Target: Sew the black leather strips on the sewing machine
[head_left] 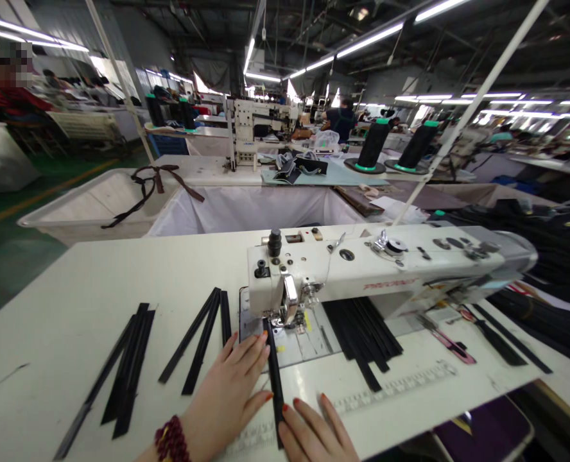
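A white sewing machine (386, 266) stands on a white table (73, 308). A narrow black strip (274, 372) runs from under the presser foot (285, 317) toward me. My left hand (232, 391) lies flat beside the strip on its left, fingers stretched out and touching it near the needle plate. A red bead bracelet is on that wrist. My right hand (314, 433) rests flat at the strip's near end, fingers extended, nails painted red.
Several loose black strips (126, 369) lie on the table's left, more (201, 340) beside the machine and a pile (362, 333) under its arm. Pink-handled scissors (451, 343) lie right. White fabric bins (97, 205) and other sewing stations with people stand beyond.
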### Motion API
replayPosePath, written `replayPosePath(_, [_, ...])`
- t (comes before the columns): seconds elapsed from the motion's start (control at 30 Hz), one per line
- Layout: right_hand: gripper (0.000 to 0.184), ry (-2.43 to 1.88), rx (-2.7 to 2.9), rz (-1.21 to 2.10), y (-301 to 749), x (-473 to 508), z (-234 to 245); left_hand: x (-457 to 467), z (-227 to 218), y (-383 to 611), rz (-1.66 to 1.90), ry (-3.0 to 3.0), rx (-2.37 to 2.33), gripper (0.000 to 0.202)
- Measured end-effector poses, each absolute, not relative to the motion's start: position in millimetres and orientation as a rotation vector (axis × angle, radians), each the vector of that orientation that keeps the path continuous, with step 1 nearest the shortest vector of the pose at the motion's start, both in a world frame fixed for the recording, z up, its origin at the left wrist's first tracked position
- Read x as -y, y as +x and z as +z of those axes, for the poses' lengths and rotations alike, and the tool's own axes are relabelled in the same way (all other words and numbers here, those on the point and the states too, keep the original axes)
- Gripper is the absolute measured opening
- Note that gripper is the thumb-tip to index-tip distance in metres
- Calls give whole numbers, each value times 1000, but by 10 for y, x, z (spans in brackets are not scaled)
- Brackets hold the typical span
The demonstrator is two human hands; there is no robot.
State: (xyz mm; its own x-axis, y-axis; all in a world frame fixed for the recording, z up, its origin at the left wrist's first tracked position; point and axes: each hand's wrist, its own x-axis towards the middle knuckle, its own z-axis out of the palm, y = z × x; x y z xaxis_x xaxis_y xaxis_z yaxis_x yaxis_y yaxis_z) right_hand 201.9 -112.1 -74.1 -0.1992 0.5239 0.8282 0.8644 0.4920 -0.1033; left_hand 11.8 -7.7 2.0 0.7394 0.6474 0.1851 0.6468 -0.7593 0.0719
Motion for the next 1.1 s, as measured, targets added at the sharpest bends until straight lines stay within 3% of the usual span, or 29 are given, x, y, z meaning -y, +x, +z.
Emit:
replayPosePath(0.13, [24, -1186, 1814, -502, 1964, 1154, -756, 80, 57, 109, 273, 2950, -1066, 52])
replayPosePath(0.33, [52, -1095, 1977, -478, 2088, 966, -439, -36, 58, 137, 285, 2910, -1110, 46])
replayPosePath(0.67, [24, -1108, 2164, -298, 2199, 718, -117, -235, -34, 172, 285, 2954, -1189, 39])
replayPosePath(1.1, [21, -1204, 2216, -178, 2165, 451, -101, -288, -27, 177, 304, 2832, -1190, 26])
